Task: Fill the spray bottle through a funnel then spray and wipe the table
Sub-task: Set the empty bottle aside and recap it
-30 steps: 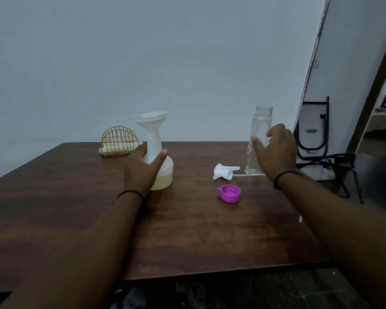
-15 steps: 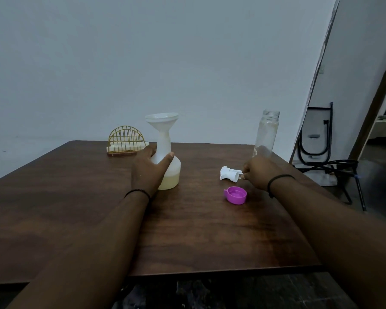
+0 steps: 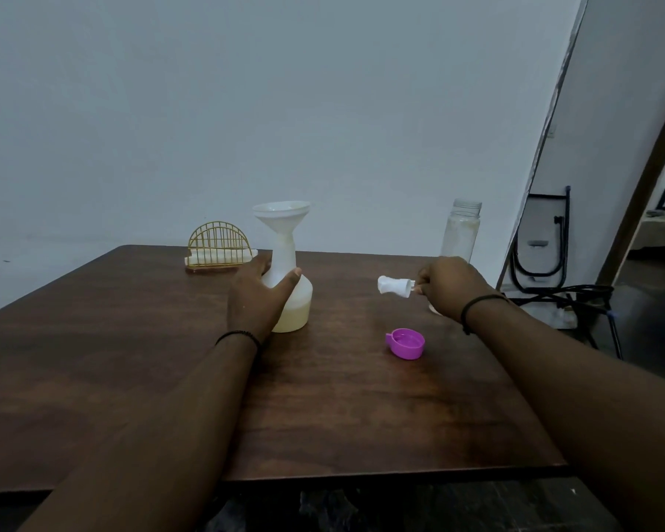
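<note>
Both forearms extend forward from the lower frame edge, bare, each with a thin dark band at the wrist. The left hand (image 3: 260, 297) is upright, palm turned inward, thumb and fingers spread in a wrapping grip. The right hand (image 3: 448, 288) is raised, knuckles up, fingers curled under, with thumb and fingertips (image 3: 422, 286) pinched together at its left side.

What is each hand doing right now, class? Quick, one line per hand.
Left hand: closed around the spray bottle, which has the funnel in its neck.
Right hand: closed on the white spray head, lifted off the table.
</note>
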